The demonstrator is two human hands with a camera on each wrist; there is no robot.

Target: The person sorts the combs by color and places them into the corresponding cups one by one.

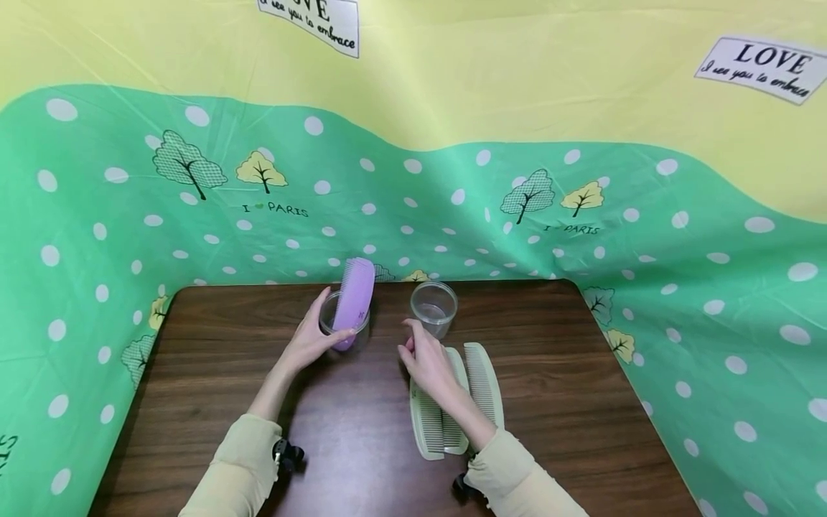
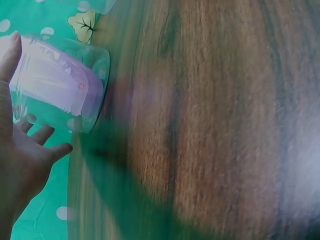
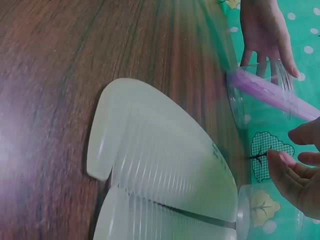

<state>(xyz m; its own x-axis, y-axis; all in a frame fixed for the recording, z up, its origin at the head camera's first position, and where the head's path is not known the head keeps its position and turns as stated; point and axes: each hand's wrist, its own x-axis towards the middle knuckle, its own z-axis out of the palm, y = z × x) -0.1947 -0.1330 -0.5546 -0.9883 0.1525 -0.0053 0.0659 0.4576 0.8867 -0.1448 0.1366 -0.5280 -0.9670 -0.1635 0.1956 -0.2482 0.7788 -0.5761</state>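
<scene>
A purple comb [image 1: 358, 287] leans upright in a clear plastic cup [image 1: 364, 334], its upper end sticking out above the rim. My left hand [image 1: 309, 345] is around this cup, thumb by the rim and the other fingers spread along the far side; in the left wrist view some fingertips stand apart from the wall. Loosely bent and holding nothing, the fingers of my right hand [image 1: 429, 365] hover in front of a second clear cup [image 1: 444, 327]. Beneath that forearm lie pale green combs: one at the left [image 1: 423, 424], one in the middle [image 1: 456, 436], one at the right [image 1: 484, 380].
Dark wood-grain table [image 1: 555, 431] lies under everything. A green and yellow printed cloth [image 1: 413, 208] hangs behind the table's back edge and along both sides. Black wrist straps [image 1: 287, 456] sit at both sleeves.
</scene>
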